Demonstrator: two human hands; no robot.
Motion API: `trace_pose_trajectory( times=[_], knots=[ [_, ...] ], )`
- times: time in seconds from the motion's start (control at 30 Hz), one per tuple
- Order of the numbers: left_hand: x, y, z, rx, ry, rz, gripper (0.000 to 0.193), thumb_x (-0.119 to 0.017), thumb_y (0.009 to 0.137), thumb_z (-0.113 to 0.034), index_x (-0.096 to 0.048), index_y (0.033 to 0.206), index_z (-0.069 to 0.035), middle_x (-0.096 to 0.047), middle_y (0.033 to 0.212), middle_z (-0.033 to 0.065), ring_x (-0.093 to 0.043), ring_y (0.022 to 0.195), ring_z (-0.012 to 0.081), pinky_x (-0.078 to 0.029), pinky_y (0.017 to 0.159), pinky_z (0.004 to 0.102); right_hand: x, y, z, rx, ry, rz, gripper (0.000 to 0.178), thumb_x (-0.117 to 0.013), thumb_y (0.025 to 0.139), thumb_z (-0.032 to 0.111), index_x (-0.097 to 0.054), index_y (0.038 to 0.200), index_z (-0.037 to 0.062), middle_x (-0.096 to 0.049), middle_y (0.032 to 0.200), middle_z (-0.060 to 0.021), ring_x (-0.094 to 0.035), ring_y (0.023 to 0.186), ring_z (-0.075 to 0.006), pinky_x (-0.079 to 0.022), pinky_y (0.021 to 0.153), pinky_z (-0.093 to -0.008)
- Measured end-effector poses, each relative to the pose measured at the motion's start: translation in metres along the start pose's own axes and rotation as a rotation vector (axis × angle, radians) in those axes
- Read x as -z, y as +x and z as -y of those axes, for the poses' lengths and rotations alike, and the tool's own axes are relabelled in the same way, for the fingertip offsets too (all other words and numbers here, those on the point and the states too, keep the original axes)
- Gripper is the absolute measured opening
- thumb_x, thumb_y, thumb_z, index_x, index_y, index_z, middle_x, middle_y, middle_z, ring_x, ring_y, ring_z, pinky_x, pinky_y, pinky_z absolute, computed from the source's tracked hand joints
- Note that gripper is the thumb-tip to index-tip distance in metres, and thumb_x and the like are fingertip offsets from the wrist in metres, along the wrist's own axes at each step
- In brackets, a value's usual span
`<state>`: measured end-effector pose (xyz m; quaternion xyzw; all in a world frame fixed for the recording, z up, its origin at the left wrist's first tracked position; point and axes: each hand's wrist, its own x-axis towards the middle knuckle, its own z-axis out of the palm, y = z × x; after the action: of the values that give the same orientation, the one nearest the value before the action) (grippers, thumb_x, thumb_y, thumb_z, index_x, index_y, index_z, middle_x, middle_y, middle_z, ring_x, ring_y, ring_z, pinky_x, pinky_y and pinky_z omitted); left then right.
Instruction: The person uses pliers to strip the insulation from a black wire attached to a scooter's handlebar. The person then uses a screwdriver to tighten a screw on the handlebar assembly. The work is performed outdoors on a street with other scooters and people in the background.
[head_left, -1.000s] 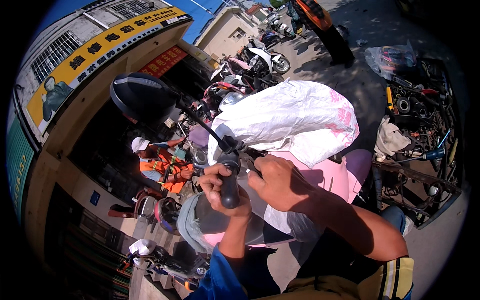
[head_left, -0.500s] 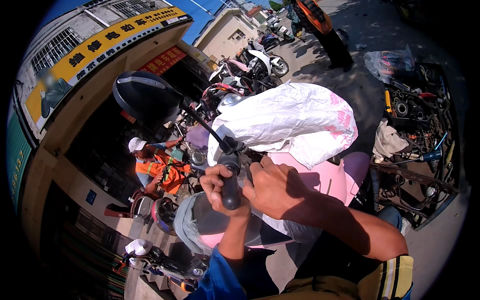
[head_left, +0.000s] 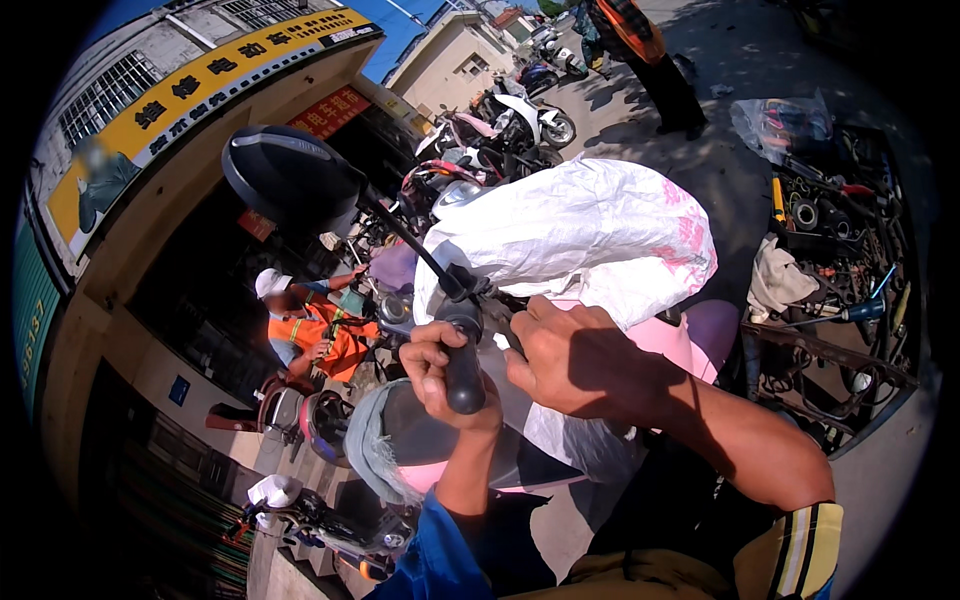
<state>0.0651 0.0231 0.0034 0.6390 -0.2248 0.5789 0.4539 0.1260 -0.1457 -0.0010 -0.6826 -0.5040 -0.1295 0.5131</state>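
Observation:
My left hand [head_left: 437,372] wraps round the black handlebar grip [head_left: 465,378] of a pink scooter [head_left: 655,345]. Just right of that grip, my right hand [head_left: 572,362] is closed, thumb and fingers curled together. What it holds is hidden by the hand itself; a tiny white bit [head_left: 501,342] shows near its thumb, and I cannot tell whether it is held. From the handlebar a black mirror [head_left: 290,185] sticks out to the upper left on a thin stalk. A white woven sack [head_left: 570,225] with pink print drapes over the scooter's front, beyond both hands.
A tool tray [head_left: 830,345] full of tools and parts stands at the right. A grey-blue cloth [head_left: 372,450] hangs at the scooter's left. A person in an orange vest [head_left: 310,335] is among parked scooters by the shopfront; another person [head_left: 650,70] stands at the top.
My right hand has shifted slightly right, away from the handlebar grip, and the small white bit now shows between them. My left hand stays on the grip.

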Motion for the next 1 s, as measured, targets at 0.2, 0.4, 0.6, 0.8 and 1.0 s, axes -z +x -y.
trace_pose_trajectory(
  times=[0.2,0.4,0.6,0.8,1.0],
  knots=[
    [-0.007,0.002,-0.003,0.019,0.009,0.017,0.03,-0.043,0.089,-0.038,-0.036,0.091,-0.009,-0.05,0.094,0.0135,-0.047,0.089,0.0211,-0.042,0.088,0.0379,-0.007,0.006,-0.01,-0.137,0.15,0.017,0.036,-0.056,0.096,0.03,-0.063,0.098,-0.0057,-0.063,0.095,-0.0253,-0.067,0.085,-0.0438,-0.053,0.081,-0.0495],
    [0.003,0.0,0.0,0.026,0.026,0.035,0.034,-0.042,0.091,-0.042,-0.034,0.091,-0.009,-0.049,0.095,0.0129,-0.044,0.089,0.0195,-0.04,0.089,0.037,-0.009,0.004,0.021,-0.105,-0.018,0.015,0.035,-0.059,0.094,0.029,-0.061,0.097,-0.0056,-0.06,0.091,-0.0275,-0.067,0.082,-0.0454,-0.055,0.074,-0.0509],
    [0.004,0.003,-0.002,-0.004,0.076,0.051,0.037,-0.039,0.095,-0.046,-0.034,0.092,-0.009,-0.048,0.094,0.0125,-0.046,0.088,0.0198,-0.041,0.09,0.0382,-0.006,0.003,0.009,-0.128,-0.021,0.059,0.036,-0.058,0.094,0.03,-0.062,0.1,-0.0054,-0.061,0.095,-0.0247,-0.068,0.085,-0.0442,-0.054,0.078,-0.0512],
    [-0.002,0.002,-0.001,0.02,0.016,0.043,0.032,-0.045,0.09,-0.038,-0.036,0.09,-0.008,-0.05,0.094,0.0142,-0.047,0.089,0.0205,-0.041,0.087,0.0373,-0.009,0.002,0.0,-0.194,0.102,0.026,0.042,-0.052,0.098,0.035,-0.064,0.103,-0.0056,-0.064,0.1,-0.0275,-0.069,0.087,-0.0438,-0.054,0.081,-0.0508],
    [0.005,0.002,-0.004,0.03,0.011,0.049,0.032,-0.045,0.091,-0.038,-0.037,0.091,-0.007,-0.05,0.095,0.0145,-0.048,0.088,0.0207,-0.042,0.088,0.0366,0.008,-0.001,0.021,-0.11,-0.13,0.16,0.036,-0.056,0.097,0.03,-0.061,0.104,-0.0053,-0.062,0.1,-0.0238,-0.065,0.094,-0.042,-0.051,0.083,-0.0497]
  ],
)
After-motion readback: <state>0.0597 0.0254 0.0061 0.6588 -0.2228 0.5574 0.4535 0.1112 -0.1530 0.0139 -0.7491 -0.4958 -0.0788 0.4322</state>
